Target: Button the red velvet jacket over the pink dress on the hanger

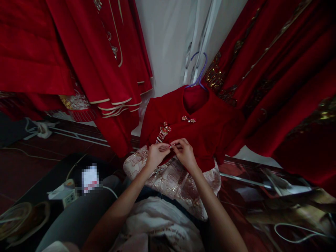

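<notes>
A red jacket with a beaded clasp near its neck lies spread before me. A brooch-like ornament with hanging bead strands sits on its left front. At the jacket's lower front, my left hand and my right hand meet with fingertips pinched together. Between them shows a small pale bead-like piece, partly hidden by the fingers. Whether it is fixed to the jacket I cannot tell. Pink-and-silver brocade cloth lies under the hands and across my lap.
A purple hanger sticks up from the jacket's neck. Red garments hang at left, and more red embroidered garments at right. On the dark surface at left are a blurred-out bright item and a power strip. A white cable loops at lower right.
</notes>
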`<action>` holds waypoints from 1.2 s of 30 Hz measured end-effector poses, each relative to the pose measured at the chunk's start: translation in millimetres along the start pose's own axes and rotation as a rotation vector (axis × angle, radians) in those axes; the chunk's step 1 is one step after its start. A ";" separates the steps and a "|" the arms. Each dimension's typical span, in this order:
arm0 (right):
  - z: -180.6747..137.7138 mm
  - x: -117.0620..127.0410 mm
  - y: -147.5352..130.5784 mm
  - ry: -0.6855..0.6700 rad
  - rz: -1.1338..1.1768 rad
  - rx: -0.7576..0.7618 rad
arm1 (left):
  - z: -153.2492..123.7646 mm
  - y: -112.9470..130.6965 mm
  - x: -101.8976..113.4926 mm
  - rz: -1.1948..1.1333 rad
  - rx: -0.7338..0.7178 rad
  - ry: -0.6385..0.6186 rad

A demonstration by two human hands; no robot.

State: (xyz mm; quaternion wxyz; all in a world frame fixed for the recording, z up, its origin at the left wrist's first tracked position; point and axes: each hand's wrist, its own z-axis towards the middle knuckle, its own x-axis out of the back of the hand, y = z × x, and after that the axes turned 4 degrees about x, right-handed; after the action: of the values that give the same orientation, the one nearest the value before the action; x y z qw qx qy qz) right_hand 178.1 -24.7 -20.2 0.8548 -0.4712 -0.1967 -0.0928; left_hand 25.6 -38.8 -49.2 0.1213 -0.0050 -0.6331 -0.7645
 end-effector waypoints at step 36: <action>1.7 33.4 -7.2 -0.307 -0.054 -0.017 | -7.4 12.4 6.2 0.235 -0.202 -0.071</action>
State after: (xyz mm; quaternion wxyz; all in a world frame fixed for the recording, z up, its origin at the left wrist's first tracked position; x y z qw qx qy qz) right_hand 205.4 -26.2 0.4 0.8079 -0.4814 -0.3371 -0.0442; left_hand 23.0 -49.2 -37.7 0.1865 -0.1181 -0.5520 -0.8041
